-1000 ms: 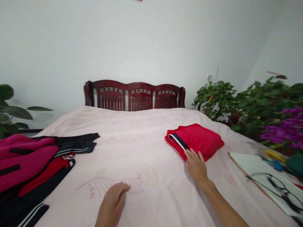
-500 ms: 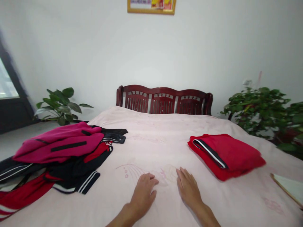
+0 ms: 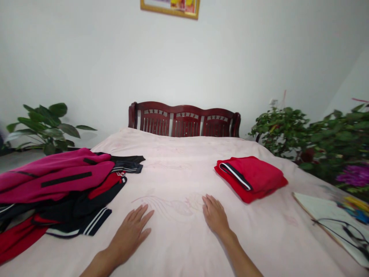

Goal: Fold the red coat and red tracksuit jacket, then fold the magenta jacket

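My left hand (image 3: 131, 231) rests palm down on the pink bedsheet (image 3: 178, 238), fingers stretched and slightly apart, with nothing in it. To its left lies a loose pile of clothes: a magenta jacket (image 3: 63, 169) with black strips on top, and dark and red garments with white stripes beneath, among them a dark striped cuff (image 3: 96, 221). My right hand (image 3: 215, 213) also lies flat on the sheet, fingers extended and holding nothing. Beyond it to the right sits a folded red garment (image 3: 256, 173) with a navy and white edge, apart from the hand.
A dark wooden headboard (image 3: 186, 117) stands at the far end against the wall. An open notebook (image 3: 323, 209) with eyeglasses (image 3: 346, 231) on it lies at the right edge. Leafy plants (image 3: 284, 129) flank the bed, with purple flowers (image 3: 354, 175) at right.
My view has turned to the right, bringing the eyeglasses and purple flowers into sight. My hands have spread farther apart, the left one moving left toward the clothes pile.
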### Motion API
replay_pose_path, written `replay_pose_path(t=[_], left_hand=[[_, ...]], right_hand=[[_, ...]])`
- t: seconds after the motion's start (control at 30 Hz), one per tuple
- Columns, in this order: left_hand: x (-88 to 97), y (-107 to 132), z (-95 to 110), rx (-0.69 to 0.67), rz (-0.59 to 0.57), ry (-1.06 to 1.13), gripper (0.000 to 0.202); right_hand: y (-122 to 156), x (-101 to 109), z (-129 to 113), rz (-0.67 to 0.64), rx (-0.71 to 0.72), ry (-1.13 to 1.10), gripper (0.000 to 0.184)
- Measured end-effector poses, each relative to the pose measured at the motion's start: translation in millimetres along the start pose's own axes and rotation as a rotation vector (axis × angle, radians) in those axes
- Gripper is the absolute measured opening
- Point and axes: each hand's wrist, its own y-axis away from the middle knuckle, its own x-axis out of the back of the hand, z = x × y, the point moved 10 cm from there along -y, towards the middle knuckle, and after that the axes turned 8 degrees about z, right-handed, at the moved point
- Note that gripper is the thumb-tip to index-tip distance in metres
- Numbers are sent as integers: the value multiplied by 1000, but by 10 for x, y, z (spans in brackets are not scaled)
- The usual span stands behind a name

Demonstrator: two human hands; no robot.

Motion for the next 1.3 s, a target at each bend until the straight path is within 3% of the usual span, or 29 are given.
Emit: replay_pose_path(t=[0.2, 0.73, 1.07, 1.3], left_hand=[[50, 102, -142, 47, 76, -37, 49], [181, 33, -52, 207, -149, 57, 51], [182, 19, -42, 205, -174, 58, 52], [146, 36, -61, 159, -105, 57, 50]], right_hand=[[5, 14, 47, 36, -8, -41, 46], [-27, -104, 257, 103, 21, -188, 51], [-45, -139, 293, 98, 27, -206, 53], [-22, -50, 226, 81, 2, -195, 51]])
